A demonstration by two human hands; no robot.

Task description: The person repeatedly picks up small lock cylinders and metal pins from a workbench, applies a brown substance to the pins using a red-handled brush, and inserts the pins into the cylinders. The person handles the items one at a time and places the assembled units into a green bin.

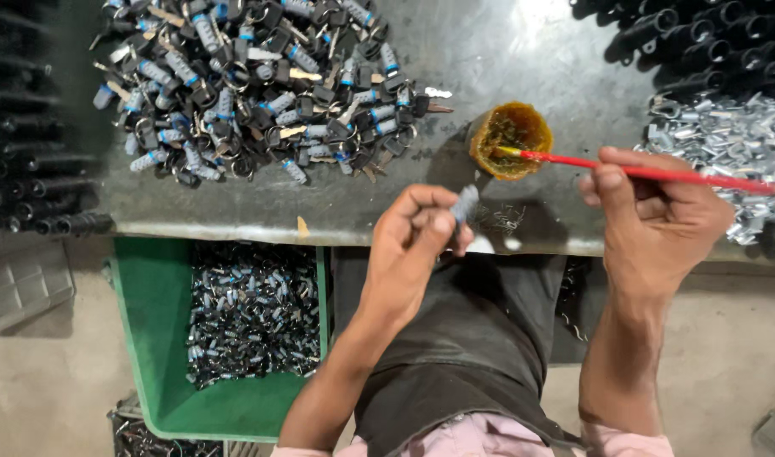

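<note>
My left hand (417, 233) pinches a small grey lock cylinder (465, 203) over the front edge of the metal table (523, 51). My right hand (650, 216) grips a thin red brush (658, 173) that points left, with its tip dipped into a small round pot of yellow grease (510, 140). The pot stands on the table just beyond my left hand. A big heap of grey cylinders with black-headed keys and rings (252, 85) lies at the table's far left.
A green crate (146, 338) holding several finished cylinders sits below the table at the left. Shiny metal clips (717, 140) are heaped at the right. Black tubular parts lie at the top right (700, 34) and along the left edge (23, 152).
</note>
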